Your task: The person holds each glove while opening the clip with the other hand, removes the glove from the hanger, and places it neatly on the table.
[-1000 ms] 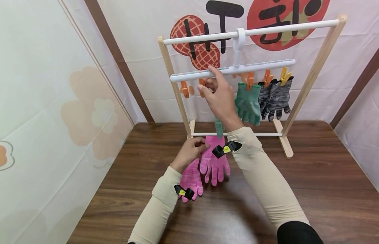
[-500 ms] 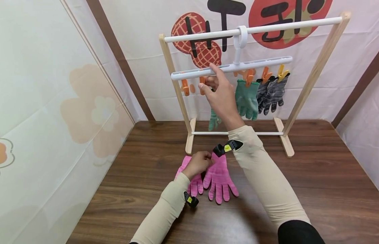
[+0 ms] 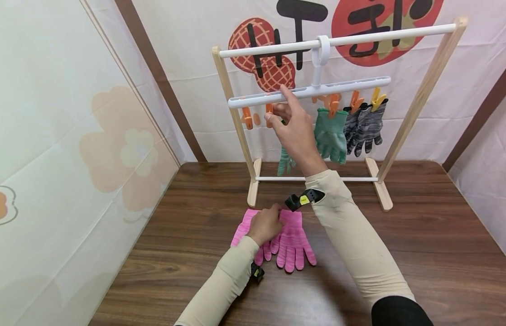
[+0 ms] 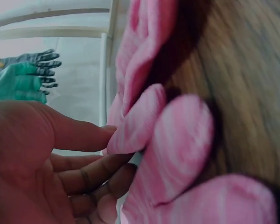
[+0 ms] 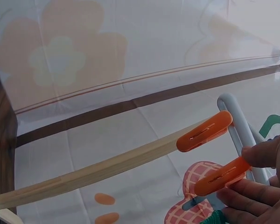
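Observation:
Two pink knit gloves lie side by side on the table: the right one point(image 3: 293, 240) in fuller view, the left one point(image 3: 241, 226) partly under my left hand point(image 3: 266, 225). In the left wrist view my thumb and fingers pinch a finger of a pink glove point(image 4: 137, 123). My right hand point(image 3: 295, 129) is raised to the white hanger point(image 3: 253, 98), its index finger up against the bar. Thumb and fingers there pinch an orange clothespin point(image 5: 224, 176). Another orange clothespin point(image 5: 205, 130) hangs beside it, holding nothing.
The hanger hooks over a wooden rack's white rod point(image 3: 379, 38). Green gloves point(image 3: 331, 136) and grey-black gloves point(image 3: 367, 127) hang from it by clothespins. The rack's feet point(image 3: 379, 185) stand on the brown table point(image 3: 432, 253), before a printed cloth backdrop.
Over the last second my left hand has lowered a pink glove from near the rack's bottom rod onto the table, toward me. My right hand stays at the clothespin.

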### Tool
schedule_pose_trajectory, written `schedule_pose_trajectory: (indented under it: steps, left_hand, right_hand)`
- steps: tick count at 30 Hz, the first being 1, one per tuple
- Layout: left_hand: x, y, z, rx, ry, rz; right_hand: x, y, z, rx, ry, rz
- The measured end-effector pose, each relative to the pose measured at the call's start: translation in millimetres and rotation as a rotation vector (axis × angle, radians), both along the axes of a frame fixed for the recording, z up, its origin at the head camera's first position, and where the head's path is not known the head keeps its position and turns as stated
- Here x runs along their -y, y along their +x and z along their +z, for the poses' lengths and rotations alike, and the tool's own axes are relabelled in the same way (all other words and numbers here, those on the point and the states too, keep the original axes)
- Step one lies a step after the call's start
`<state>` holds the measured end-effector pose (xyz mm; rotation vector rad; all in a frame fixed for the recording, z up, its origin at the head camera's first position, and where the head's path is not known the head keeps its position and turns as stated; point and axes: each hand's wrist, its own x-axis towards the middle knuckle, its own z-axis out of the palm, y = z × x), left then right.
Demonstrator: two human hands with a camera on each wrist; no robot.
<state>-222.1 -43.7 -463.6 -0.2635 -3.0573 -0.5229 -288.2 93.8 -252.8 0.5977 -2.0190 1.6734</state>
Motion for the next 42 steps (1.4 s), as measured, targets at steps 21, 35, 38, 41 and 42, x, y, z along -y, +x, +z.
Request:
schedule_pose_trajectory:
  steps: [21,35,38,41,42]
  left_hand:
    - [4,-6.1,29.9,-0.213,0.016,-0.012]
    - [-9,-20.2,118.3,-0.541,0.327,0.006]
    - [-12,-22.2,121.3,-0.553,0.337,0.006]
    - [-15,-23.7,123.6,-0.561,0.35,0.012]
    - [-15,-24.0,124.4,-0.56,0.352,0.01]
  right_hand:
    - [-2,8.8,-1.8,-0.067,0.101,-0.074]
    - [-7,17.1,-3.5,-0.12,0.03,-0.162]
    - [-9,18.7,-3.3,-0.166,-0.005,-0.192]
    - [-11,20.2,-3.0,-0.223,-0.043,-0.224]
    - [-13,20.6,-2.8,-0.241,-0.057,-0.235]
